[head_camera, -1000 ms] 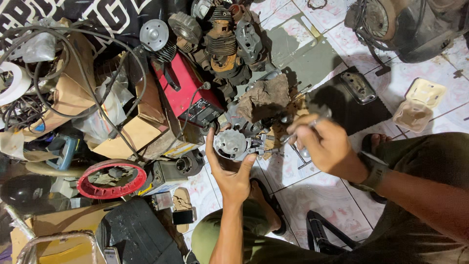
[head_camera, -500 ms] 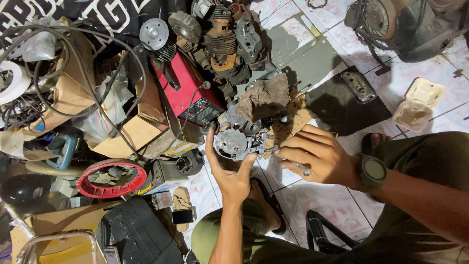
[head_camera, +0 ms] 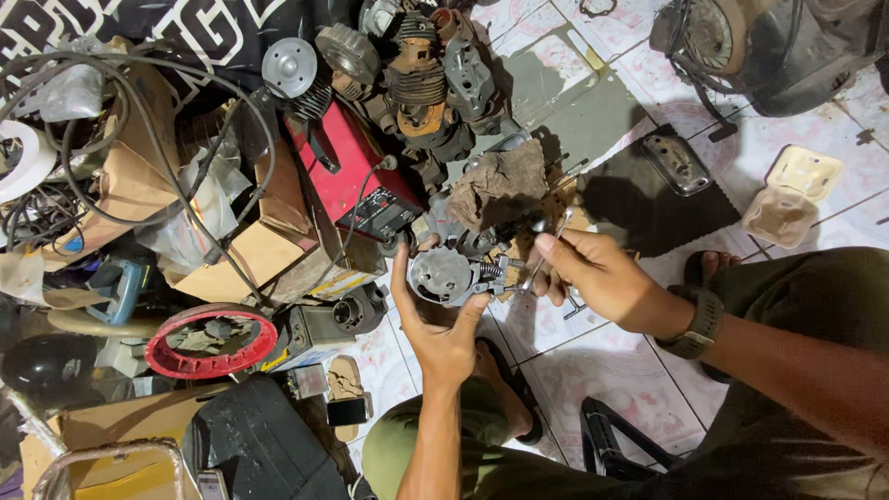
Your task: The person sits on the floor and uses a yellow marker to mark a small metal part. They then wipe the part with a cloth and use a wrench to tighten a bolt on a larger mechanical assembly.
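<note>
Grey round metal engine part (head_camera: 443,275), grimy, sits gripped in your left hand (head_camera: 440,324); your right hand (head_camera: 602,282) pinches a thin metal tool (head_camera: 546,255), tip hidden.

Right hand (head_camera: 607,282) lifted off the floor tiles, where it lay flat with fingers spread half a second ago, and brought back up beside the small engine part (head_camera: 444,275); fingers now pinched around a thin metal rod (head_camera: 546,250), as a second ago, its tip angled up toward the crumpled brown rag (head_camera: 500,185); wrist turned so the knuckles face left, thumb on top, close to the part's bolt end
</note>
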